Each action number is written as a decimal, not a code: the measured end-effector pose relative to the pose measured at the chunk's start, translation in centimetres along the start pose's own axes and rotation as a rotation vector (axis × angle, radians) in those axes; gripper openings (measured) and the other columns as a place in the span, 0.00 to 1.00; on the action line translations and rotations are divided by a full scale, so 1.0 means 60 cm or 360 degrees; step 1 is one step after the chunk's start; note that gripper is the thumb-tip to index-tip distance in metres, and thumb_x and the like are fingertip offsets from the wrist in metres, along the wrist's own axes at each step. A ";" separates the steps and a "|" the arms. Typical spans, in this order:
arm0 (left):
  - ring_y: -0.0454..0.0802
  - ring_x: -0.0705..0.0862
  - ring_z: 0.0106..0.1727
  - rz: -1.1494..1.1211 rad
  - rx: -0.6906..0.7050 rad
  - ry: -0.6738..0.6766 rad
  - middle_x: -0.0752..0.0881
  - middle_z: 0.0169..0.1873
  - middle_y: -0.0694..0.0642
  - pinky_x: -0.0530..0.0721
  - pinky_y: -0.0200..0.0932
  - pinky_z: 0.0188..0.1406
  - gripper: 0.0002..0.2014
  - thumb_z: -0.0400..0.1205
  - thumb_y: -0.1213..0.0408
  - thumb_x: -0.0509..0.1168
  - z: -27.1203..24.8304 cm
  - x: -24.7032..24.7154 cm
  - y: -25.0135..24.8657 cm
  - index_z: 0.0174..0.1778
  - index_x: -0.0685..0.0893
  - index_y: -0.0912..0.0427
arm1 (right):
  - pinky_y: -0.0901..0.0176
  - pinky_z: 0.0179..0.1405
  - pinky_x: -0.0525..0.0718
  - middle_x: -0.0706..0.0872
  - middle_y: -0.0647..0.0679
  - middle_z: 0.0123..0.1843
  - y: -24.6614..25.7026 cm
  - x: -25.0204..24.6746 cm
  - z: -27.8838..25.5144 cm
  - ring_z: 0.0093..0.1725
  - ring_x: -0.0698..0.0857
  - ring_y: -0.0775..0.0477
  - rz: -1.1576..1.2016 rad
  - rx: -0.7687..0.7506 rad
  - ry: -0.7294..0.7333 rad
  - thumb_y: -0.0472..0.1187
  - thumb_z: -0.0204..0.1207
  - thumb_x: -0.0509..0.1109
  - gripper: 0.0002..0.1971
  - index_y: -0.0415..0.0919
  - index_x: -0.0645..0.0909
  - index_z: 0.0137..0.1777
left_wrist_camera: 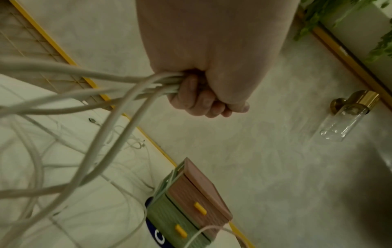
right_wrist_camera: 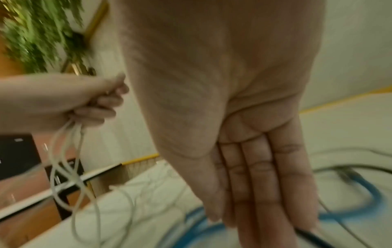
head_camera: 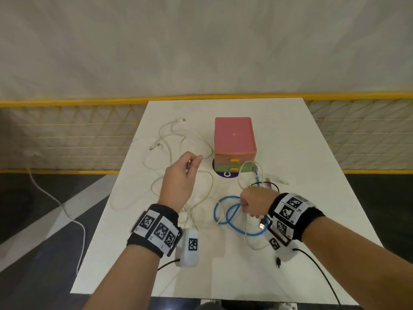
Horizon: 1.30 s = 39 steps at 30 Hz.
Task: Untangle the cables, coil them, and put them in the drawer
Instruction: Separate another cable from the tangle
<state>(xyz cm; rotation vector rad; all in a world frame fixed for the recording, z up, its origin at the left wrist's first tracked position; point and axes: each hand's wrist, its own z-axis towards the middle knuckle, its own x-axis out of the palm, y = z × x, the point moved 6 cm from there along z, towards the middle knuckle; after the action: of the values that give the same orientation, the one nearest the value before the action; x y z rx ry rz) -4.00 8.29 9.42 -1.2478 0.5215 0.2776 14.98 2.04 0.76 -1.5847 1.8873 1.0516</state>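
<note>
White table (head_camera: 301, 220): cables (head_camera: 230, 217), drawer unit (head_camera: 234, 139)

A: What lies around the left hand (head_camera: 178, 175)?
B: Looped cables (head_camera: 165, 139) beyond and below it on the table (head_camera: 290, 135); the drawer unit (head_camera: 234, 144) just right.
A: And the right hand (head_camera: 254, 202)?
B: More cable (head_camera: 230, 218) loops under it and to its left; the drawer unit stands beyond.
</note>
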 end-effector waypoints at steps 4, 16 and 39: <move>0.43 0.65 0.25 -0.0043 0.0002 0.0088 0.66 0.22 0.47 0.67 0.35 0.28 0.17 0.87 0.54 0.62 -0.008 0.031 -0.011 0.32 0.71 0.54 | 0.51 0.45 0.79 0.85 0.36 0.55 -0.022 0.044 0.020 0.52 0.84 0.36 -0.0091 0.0094 -0.0180 0.41 0.78 0.63 0.11 0.34 0.77 0.54; 0.46 0.63 0.26 -0.0329 -0.0154 0.0229 0.63 0.20 0.43 0.65 0.44 0.30 0.27 0.86 0.43 0.56 -0.018 0.078 -0.023 0.21 0.65 0.48 | 0.52 0.36 0.80 0.82 0.38 0.49 -0.033 0.051 -0.017 0.40 0.82 0.41 0.0575 0.0197 -0.0507 0.34 0.76 0.64 0.09 0.34 0.72 0.55; 0.48 0.65 0.23 -0.1169 -0.0308 0.0084 0.62 0.20 0.49 0.75 0.42 0.27 0.23 0.88 0.51 0.58 0.029 0.076 -0.129 0.26 0.66 0.54 | 0.57 0.37 0.75 0.74 0.50 0.34 0.058 -0.046 -0.121 0.33 0.72 0.55 0.1111 -0.0767 -0.1046 0.40 0.86 0.53 0.06 0.45 0.72 0.50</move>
<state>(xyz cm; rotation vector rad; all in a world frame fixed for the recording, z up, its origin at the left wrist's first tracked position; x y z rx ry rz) 3.93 7.25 13.84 -1.5515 0.0552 -0.3331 13.19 -1.82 8.13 -0.5727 1.7827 2.1296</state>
